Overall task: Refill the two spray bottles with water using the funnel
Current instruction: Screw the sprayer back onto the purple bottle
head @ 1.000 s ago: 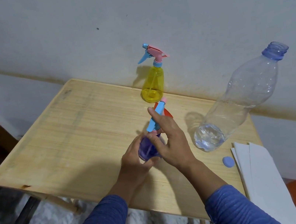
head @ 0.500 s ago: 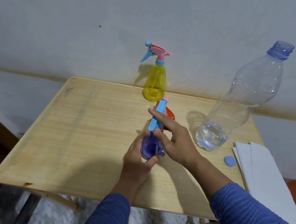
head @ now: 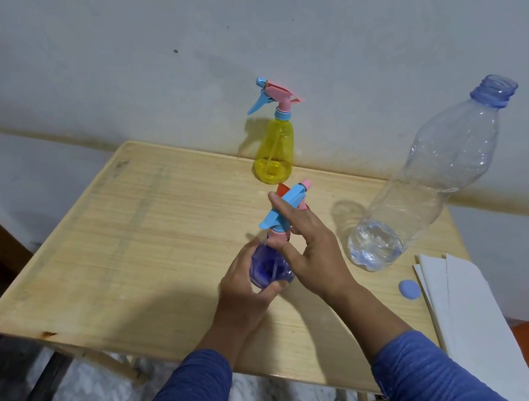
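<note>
My left hand [head: 240,289] wraps around the blue spray bottle [head: 268,267] near the middle of the wooden table [head: 132,249]. My right hand [head: 312,248] grips its pink collar, just under the blue trigger head [head: 286,205]. A red funnel [head: 280,189] is mostly hidden behind that head. The yellow spray bottle [head: 274,150], with its pink and blue head on, stands upright by the wall. A large clear water bottle [head: 426,181] stands uncapped at the right with a little water at its base.
A blue bottle cap [head: 409,289] lies near the table's right front edge. White sheets [head: 461,314] overhang the right side. The wall runs close behind the table. Marble floor and a dark object are at the left below.
Both hands stay on the blue spray bottle. My right fingers have shifted slightly around the collar, and the trigger head has turned a little.
</note>
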Tool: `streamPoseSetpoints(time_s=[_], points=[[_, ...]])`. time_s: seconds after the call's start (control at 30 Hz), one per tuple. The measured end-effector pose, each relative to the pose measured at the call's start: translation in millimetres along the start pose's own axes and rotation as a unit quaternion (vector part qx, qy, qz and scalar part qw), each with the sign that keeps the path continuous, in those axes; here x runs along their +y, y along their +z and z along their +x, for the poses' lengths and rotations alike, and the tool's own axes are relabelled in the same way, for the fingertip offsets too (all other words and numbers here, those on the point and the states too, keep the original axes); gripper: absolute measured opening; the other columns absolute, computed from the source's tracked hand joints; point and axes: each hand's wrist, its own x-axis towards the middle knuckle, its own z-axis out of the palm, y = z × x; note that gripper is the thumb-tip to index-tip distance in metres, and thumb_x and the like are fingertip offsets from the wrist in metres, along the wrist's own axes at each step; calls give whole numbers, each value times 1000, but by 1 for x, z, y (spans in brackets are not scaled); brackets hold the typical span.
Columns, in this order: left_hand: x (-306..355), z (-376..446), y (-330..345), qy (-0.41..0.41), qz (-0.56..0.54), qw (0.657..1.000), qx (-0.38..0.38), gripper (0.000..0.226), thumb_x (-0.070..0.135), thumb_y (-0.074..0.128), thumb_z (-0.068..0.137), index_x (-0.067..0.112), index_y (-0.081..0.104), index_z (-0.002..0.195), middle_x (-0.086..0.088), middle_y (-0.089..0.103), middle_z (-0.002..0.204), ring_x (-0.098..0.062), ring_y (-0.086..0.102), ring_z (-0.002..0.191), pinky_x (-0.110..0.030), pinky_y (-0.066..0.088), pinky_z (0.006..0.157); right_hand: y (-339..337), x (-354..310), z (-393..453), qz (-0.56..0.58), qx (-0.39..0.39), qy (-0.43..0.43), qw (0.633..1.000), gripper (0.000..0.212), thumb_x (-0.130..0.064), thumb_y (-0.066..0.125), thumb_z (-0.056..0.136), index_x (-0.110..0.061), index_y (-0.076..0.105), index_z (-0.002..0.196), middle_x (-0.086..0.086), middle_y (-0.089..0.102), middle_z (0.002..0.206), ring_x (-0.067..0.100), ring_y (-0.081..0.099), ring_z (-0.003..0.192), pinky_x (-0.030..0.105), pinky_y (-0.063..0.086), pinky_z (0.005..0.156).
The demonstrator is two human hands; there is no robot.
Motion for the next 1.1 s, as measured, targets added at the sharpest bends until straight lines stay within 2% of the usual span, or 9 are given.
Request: streamPoseSetpoints(time_s=[0.1,0.27,0.47,0.6,0.7,0.8,0.93,1.0,1.1], points=[[-1,0,0,-4,0,1000,2,77,31,75,64,29,44,134,22,50,123,9,50,107,1,35,86,-2,1,-5,12,-18,-3,1000,55,-17,53,96,-46,32,138,-41,43,120,-11,50,107,13,44,92],[1,-1,-1,4,-5,1000,5,76,22,79,66,38,41,130,32,46,120,17,47,108,1,35,86,6,1,-2,-12,34,0,999,60,-13,62,88,-46,41,133,4,58,112,4,49,99,5,38,86],[-2,-1,1,-2,5,1000,10,77,27,78,68,27,42,136,18,50,128,4,49,113,-9,40,93,6,4,-9,52,40,-9,998,54,-4,54,92,-34,42,135,-32,46,126,-17,44,115,4,35,94],[-3,1,2,8,3,1000,6,72,35,67,66,27,45,134,15,53,131,1,51,117,-11,41,95,26,2,-9,49,127,2,991,62,-7,62,87,-39,41,135,-1,54,108,-3,48,99,4,37,86],[-1,1,2,14,0,1000,8,67,40,60,63,27,49,128,14,56,127,5,52,113,-9,42,91,33,3,-6,72,170,30,982,68,-4,69,81,-35,41,135,8,51,101,-4,45,95,2,36,85],[0,1,2,15,-7,1000,13,67,41,62,63,30,47,128,18,54,125,11,50,110,-1,37,86,30,5,-11,71,163,20,984,60,-11,66,85,-30,42,136,2,52,105,1,50,99,5,37,88],[-4,2,3,18,-2,1000,13,78,48,60,64,21,45,136,11,55,130,-1,53,114,-7,40,92,33,3,-15,99,169,24,980,51,-10,58,91,-33,43,135,-27,52,120,-4,53,112,12,43,93],[-4,2,4,23,2,1000,15,79,46,60,64,18,45,136,8,54,131,-2,52,117,-15,43,96,34,2,-13,102,186,27,977,56,-11,61,89,-39,44,134,-23,55,116,11,59,105,18,47,90],[-5,2,4,23,6,1000,16,78,46,60,65,19,45,136,8,53,133,-2,51,119,-24,45,99,33,2,-10,98,188,35,977,63,-13,64,84,-44,41,134,-14,53,106,12,56,101,13,44,90]])
